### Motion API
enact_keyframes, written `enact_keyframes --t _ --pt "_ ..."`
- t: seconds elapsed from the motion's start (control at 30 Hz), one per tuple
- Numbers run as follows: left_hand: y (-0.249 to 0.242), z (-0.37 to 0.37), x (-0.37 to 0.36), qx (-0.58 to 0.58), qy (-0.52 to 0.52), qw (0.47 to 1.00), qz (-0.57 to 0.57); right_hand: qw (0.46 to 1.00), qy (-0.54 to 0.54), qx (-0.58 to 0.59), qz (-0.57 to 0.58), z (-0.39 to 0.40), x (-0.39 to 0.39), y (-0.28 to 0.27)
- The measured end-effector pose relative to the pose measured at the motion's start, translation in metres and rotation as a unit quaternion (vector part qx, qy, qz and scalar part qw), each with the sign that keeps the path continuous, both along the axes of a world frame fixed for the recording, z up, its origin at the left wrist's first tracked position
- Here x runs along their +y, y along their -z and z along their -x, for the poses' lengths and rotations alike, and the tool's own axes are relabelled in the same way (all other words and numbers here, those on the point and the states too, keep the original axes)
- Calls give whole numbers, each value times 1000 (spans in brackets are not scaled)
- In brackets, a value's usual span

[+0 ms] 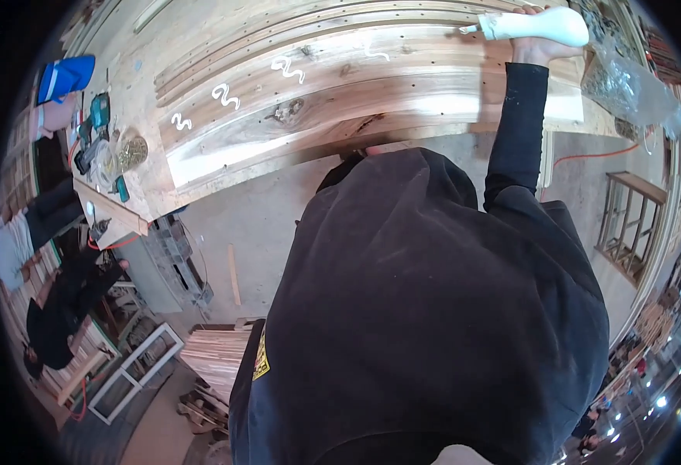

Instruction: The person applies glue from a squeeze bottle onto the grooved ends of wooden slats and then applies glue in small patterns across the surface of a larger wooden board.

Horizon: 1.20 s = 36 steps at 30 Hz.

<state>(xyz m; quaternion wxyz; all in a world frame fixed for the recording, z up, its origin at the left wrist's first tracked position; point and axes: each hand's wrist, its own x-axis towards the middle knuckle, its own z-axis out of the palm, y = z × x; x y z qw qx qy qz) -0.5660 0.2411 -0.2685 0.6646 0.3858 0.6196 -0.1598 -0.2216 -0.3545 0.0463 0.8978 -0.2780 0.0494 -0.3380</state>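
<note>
One hand (538, 48), reaching out in a black sleeve (515, 128), is gripping a white glue bottle (538, 25), nozzle pointing along the boards (340, 85) lying on the surface (135, 54). White glue squiggles (226, 96) are sitting on the boards. Which hand this is, I cannot tell; the other is hidden.

Planks (340, 85) lie across the table (135, 58), with squiggles of glue (226, 95) on them. At one o'clock a hand (538, 48) holds a glue bottle (538, 25) over the planks, a plastic bag (627, 81) just right of it. At ten o'clock a drill (99, 111) lies on the table.
</note>
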Motion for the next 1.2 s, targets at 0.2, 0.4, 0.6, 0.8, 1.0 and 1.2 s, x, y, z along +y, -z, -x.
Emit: enact_keyframes --t 0.2,0.4,0.6,0.8,1.0,1.2 --pt "-26 -46 12 -24 10 1000 -17 998 19 31 48 -9 15 -9" --pt "-55 -79 -34 -105 23 988 -112 995 -40 32 81 -35 36 4" --pt "19 -35 -98 -66 -77 989 -108 983 -135 123 23 -32 50 -4" --pt "56 17 -153 -59 -44 995 -65 975 -189 109 32 -42 41 16" --pt "73 42 -176 -81 -24 995 -53 977 -204 66 -16 -57 31 28" --pt "62 30 -201 -110 -45 992 -47 988 -139 61 -26 -65 18 33"
